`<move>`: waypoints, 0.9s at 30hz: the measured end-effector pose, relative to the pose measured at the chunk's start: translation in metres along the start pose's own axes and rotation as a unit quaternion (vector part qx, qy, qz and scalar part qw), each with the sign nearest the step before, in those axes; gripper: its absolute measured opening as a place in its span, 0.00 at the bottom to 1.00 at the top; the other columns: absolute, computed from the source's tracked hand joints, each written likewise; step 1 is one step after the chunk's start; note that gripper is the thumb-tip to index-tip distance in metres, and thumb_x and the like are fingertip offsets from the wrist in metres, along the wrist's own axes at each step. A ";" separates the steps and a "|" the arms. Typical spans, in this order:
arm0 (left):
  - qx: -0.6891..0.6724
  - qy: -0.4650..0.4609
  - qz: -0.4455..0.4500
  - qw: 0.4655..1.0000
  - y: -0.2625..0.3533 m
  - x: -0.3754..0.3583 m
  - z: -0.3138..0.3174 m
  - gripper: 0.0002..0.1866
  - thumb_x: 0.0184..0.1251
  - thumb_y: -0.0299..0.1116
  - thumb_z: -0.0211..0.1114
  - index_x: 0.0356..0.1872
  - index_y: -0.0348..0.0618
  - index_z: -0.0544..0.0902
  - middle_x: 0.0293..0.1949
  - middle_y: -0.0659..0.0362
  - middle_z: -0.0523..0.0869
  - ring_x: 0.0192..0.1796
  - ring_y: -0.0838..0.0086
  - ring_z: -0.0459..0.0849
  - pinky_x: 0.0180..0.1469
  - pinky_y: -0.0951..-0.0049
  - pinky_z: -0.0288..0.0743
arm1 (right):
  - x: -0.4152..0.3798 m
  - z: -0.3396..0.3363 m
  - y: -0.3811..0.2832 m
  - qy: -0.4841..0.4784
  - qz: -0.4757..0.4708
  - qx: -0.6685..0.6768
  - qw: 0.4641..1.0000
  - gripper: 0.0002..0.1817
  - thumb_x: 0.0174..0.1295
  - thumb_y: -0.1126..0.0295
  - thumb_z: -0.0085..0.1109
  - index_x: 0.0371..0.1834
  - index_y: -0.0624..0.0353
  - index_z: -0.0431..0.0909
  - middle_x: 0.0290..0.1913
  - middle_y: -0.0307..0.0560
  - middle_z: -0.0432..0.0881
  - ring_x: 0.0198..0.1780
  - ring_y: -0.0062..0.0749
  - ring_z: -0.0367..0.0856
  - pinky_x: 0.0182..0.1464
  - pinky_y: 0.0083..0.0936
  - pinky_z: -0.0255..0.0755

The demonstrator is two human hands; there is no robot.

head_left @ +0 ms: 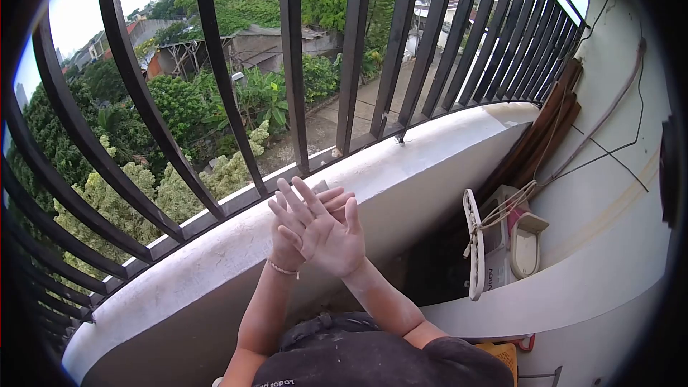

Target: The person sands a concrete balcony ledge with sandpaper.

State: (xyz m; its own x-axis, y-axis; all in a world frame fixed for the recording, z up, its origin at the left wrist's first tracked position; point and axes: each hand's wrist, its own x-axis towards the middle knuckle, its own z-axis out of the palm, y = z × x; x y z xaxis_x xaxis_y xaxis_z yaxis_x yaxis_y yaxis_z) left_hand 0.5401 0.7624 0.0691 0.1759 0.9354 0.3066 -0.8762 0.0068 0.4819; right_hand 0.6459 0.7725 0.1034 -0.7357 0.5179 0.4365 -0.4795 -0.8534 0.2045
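Observation:
My right hand (pixel 328 238) is raised in front of me with its palm toward my face, fingers stretched up and to the left, thumb apart. Behind it my left hand (pixel 284 249) crosses over, partly hidden; some of its straightened fingers show past the right hand's far side. The two hands overlap and appear to touch, and I see nothing held in either. A pale, dusty film covers the hands and the right forearm (pixel 387 297). A beaded bracelet (pixel 282 269) circles my left wrist. Just beyond the hands is the white ledge (pixel 240 249).
Dark metal railing bars (pixel 294 64) rise from the ledge, with trees and roofs beyond. To the right, a white plastic frame (pixel 474 244) tied with cord stands by a beige tray (pixel 529 244). Brown planks (pixel 548 136) lean in the corner. A yellow crate (pixel 504 355) sits low right.

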 end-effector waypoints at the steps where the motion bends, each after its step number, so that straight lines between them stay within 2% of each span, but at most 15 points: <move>1: -0.095 -0.014 0.011 0.995 0.004 0.004 -0.005 0.60 0.72 0.79 0.23 0.80 0.26 0.52 0.80 0.34 0.57 0.83 0.48 0.57 0.84 0.59 0.46 | -0.005 0.008 0.000 -0.043 0.028 -0.081 0.995 0.50 0.74 0.29 0.39 0.88 0.42 0.33 0.89 0.40 0.25 0.88 0.50 0.25 0.79 0.59 0.53; 2: -0.132 -0.016 0.018 0.991 0.006 0.004 -0.005 0.59 0.72 0.78 0.24 0.80 0.26 0.52 0.80 0.34 0.58 0.82 0.48 0.58 0.84 0.58 0.47 | -0.003 0.002 0.000 -0.087 0.053 -0.094 0.990 0.50 0.73 0.29 0.39 0.88 0.41 0.32 0.89 0.39 0.25 0.87 0.51 0.24 0.80 0.58 0.53; 4: -0.027 0.007 0.025 0.999 -0.004 0.007 0.009 0.58 0.73 0.77 0.25 0.80 0.26 0.52 0.79 0.34 0.58 0.81 0.47 0.59 0.83 0.58 0.49 | 0.007 -0.021 -0.006 -0.179 0.111 -0.117 0.970 0.50 0.73 0.29 0.40 0.88 0.40 0.32 0.89 0.38 0.24 0.87 0.52 0.21 0.81 0.57 0.52; 5: 0.010 0.012 0.024 1.000 -0.007 0.005 0.013 0.57 0.73 0.77 0.25 0.80 0.26 0.52 0.79 0.34 0.59 0.81 0.47 0.60 0.82 0.58 0.50 | 0.004 -0.029 -0.011 -0.046 0.030 -0.255 0.965 0.51 0.72 0.27 0.38 0.88 0.38 0.30 0.88 0.41 0.23 0.86 0.57 0.19 0.82 0.57 0.49; 8: 0.017 -0.003 0.018 1.000 0.010 0.010 0.009 0.56 0.74 0.75 0.27 0.80 0.27 0.52 0.78 0.34 0.60 0.79 0.47 0.62 0.81 0.57 0.53 | 0.012 -0.023 -0.003 -0.029 0.006 -0.064 0.998 0.51 0.72 0.27 0.37 0.87 0.38 0.28 0.88 0.46 0.22 0.86 0.59 0.19 0.82 0.59 0.46; 9: 0.007 -0.006 0.017 1.000 0.014 0.009 0.009 0.55 0.75 0.75 0.27 0.80 0.27 0.52 0.78 0.34 0.60 0.79 0.46 0.63 0.81 0.57 0.54 | 0.010 -0.012 0.002 -0.077 0.027 -0.081 0.993 0.52 0.73 0.27 0.35 0.88 0.44 0.29 0.88 0.53 0.26 0.86 0.60 0.21 0.83 0.62 0.37; 12: 0.024 0.006 0.011 1.000 0.000 0.000 0.021 0.54 0.76 0.73 0.29 0.80 0.27 0.52 0.78 0.34 0.62 0.77 0.46 0.65 0.79 0.56 0.57 | 0.013 -0.014 -0.003 -0.144 0.094 -0.127 0.977 0.52 0.74 0.28 0.34 0.87 0.50 0.28 0.87 0.57 0.27 0.86 0.62 0.24 0.82 0.61 0.44; 13: 0.027 0.004 0.008 1.000 -0.004 -0.003 0.026 0.53 0.76 0.73 0.29 0.80 0.28 0.52 0.77 0.34 0.62 0.77 0.45 0.66 0.79 0.56 0.58 | 0.019 -0.025 0.002 -0.012 -0.034 -0.175 0.984 0.52 0.75 0.30 0.33 0.87 0.55 0.30 0.87 0.59 0.28 0.86 0.65 0.28 0.82 0.58 0.51; 16: 0.019 -0.010 0.005 1.000 0.001 -0.004 0.027 0.51 0.78 0.71 0.31 0.80 0.28 0.52 0.77 0.35 0.63 0.75 0.45 0.68 0.77 0.55 0.61 | 0.025 0.011 0.011 -0.084 -0.067 -0.105 0.989 0.51 0.76 0.31 0.33 0.86 0.59 0.32 0.87 0.60 0.29 0.85 0.68 0.31 0.81 0.55 0.55; 17: 0.013 -0.009 0.005 1.000 0.003 -0.002 0.025 0.51 0.78 0.71 0.31 0.80 0.28 0.52 0.76 0.35 0.63 0.75 0.45 0.69 0.77 0.55 0.62 | 0.028 0.020 0.015 -0.119 -0.039 -0.084 0.989 0.51 0.76 0.32 0.36 0.86 0.59 0.33 0.87 0.60 0.31 0.85 0.67 0.31 0.81 0.55 0.55; 20: 0.018 -0.006 -0.003 1.000 -0.003 -0.003 0.035 0.49 0.79 0.69 0.33 0.80 0.29 0.52 0.76 0.35 0.65 0.74 0.44 0.72 0.76 0.54 0.65 | 0.042 0.010 0.015 -0.103 -0.023 -0.052 0.993 0.52 0.75 0.33 0.39 0.86 0.59 0.33 0.86 0.61 0.30 0.85 0.67 0.32 0.82 0.55 0.55; 21: 0.016 -0.004 -0.007 1.000 -0.007 -0.005 0.042 0.49 0.80 0.69 0.34 0.80 0.29 0.52 0.76 0.35 0.65 0.73 0.44 0.72 0.75 0.54 0.66 | 0.041 0.016 0.017 -0.026 -0.061 -0.054 0.996 0.51 0.76 0.34 0.41 0.86 0.60 0.36 0.86 0.61 0.30 0.85 0.66 0.31 0.82 0.56 0.55; 23: -0.012 -0.007 -0.015 1.000 -0.011 -0.008 0.047 0.48 0.81 0.68 0.35 0.80 0.29 0.52 0.75 0.35 0.66 0.72 0.43 0.74 0.74 0.54 0.68 | 0.043 0.019 0.022 -0.107 -0.057 -0.030 0.992 0.50 0.76 0.36 0.42 0.86 0.60 0.36 0.86 0.61 0.29 0.86 0.65 0.30 0.82 0.56 0.55; 25: -0.070 -0.067 -0.024 0.995 -0.019 -0.011 0.030 0.47 0.81 0.67 0.35 0.79 0.28 0.53 0.72 0.35 0.70 0.70 0.43 0.76 0.73 0.53 0.70 | 0.039 0.024 0.026 -0.164 -0.026 -0.012 0.986 0.48 0.77 0.38 0.43 0.86 0.58 0.35 0.86 0.61 0.28 0.86 0.63 0.28 0.82 0.56 0.52; 27: -0.125 -0.132 -0.039 0.983 -0.021 -0.006 0.023 0.47 0.81 0.66 0.36 0.78 0.27 0.55 0.69 0.35 0.75 0.67 0.43 0.79 0.71 0.53 0.71 | 0.041 0.020 0.021 -0.104 -0.024 -0.005 0.994 0.47 0.77 0.39 0.43 0.87 0.55 0.35 0.87 0.61 0.28 0.86 0.63 0.27 0.83 0.56 0.49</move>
State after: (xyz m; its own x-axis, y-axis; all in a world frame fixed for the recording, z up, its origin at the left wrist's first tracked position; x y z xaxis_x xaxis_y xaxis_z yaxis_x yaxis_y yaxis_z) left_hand 0.5677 0.7486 0.0758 0.3276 0.8045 0.4954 -0.9326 0.1914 0.3059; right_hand 0.6154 0.7751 0.1430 -0.5976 0.5336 0.5984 -0.5174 -0.8268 0.2206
